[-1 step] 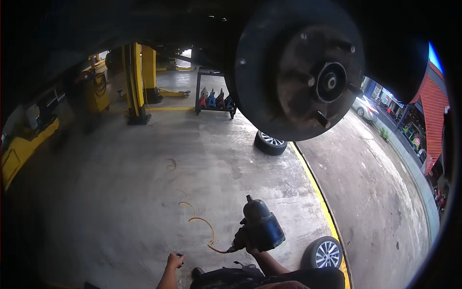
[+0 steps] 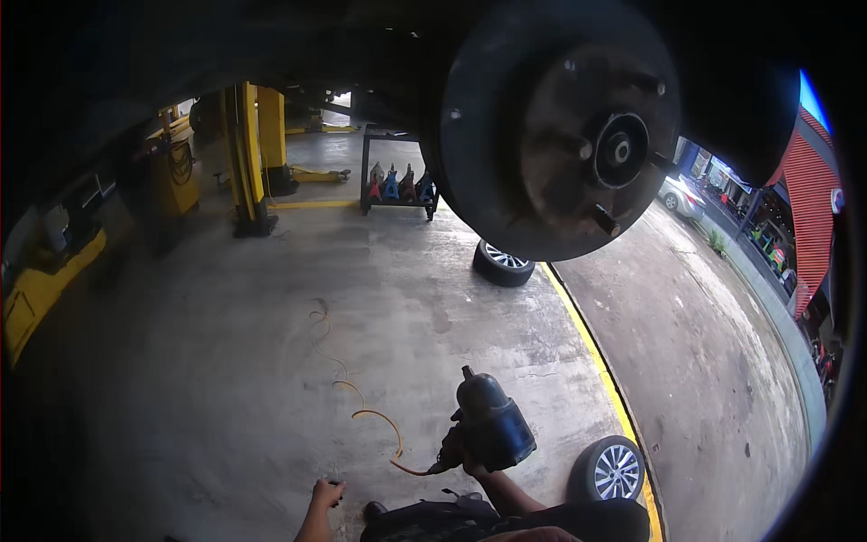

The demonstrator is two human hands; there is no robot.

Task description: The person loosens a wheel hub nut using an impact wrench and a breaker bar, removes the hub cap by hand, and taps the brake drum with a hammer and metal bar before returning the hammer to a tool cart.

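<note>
1. At the bottom of our view, right of the middle, our right hand (image 2: 473, 469) held a dark air tool (image 2: 497, 429) by its grip, fingers wrapped round it; the tool hid most of them, so we could not tell how they sat at the trigger.
2. Its narrow nose pointed up, well apart from the brake disc (image 2: 578, 221) overhead, where bare studs (image 2: 606, 219) stuck out around the hub.
3. From the foot of the grip, our orange hose (image 2: 384, 419) looped away across the concrete floor (image 2: 262, 334).
4. Low and farther left, our left hand (image 2: 325, 493) had its fingers bent inward; something dark showed at them, too small to name, and we could not tell whether they gripped it.
5. Around us, one wheel (image 2: 616, 471) sat right of the tool beside a yellow line (image 2: 591, 348), another wheel (image 2: 502, 267) lay beyond, below the disc, and a black rack (image 2: 365, 181) of stands (image 2: 391, 186) stood farther back.
</note>
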